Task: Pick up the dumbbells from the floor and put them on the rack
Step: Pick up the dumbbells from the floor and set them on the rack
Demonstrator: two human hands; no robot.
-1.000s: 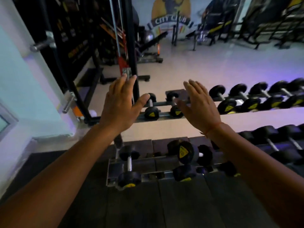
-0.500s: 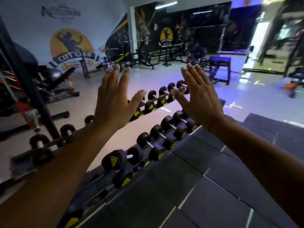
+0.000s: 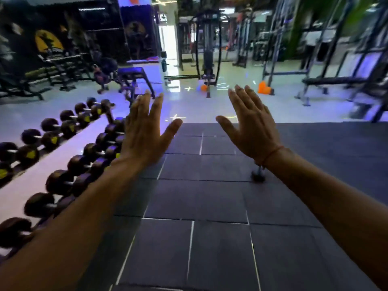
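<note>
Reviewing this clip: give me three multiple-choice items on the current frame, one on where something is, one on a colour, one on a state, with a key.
1. Where is the rack of dumbbells?
A. left of the left hand
B. right of the right hand
C. behind the orange cone

2. What colour is the thread on the right wrist?
A. green
B. red
C. white

3. What are the hands doing?
A. both gripping dumbbells
B. one gripping a bar
C. both open, holding nothing

Key:
1 A, its rows run along the frame's left side beside the left hand.
2 B, a red thread circles the wrist.
3 C, the right hand and the left show spread, straight fingers.
</note>
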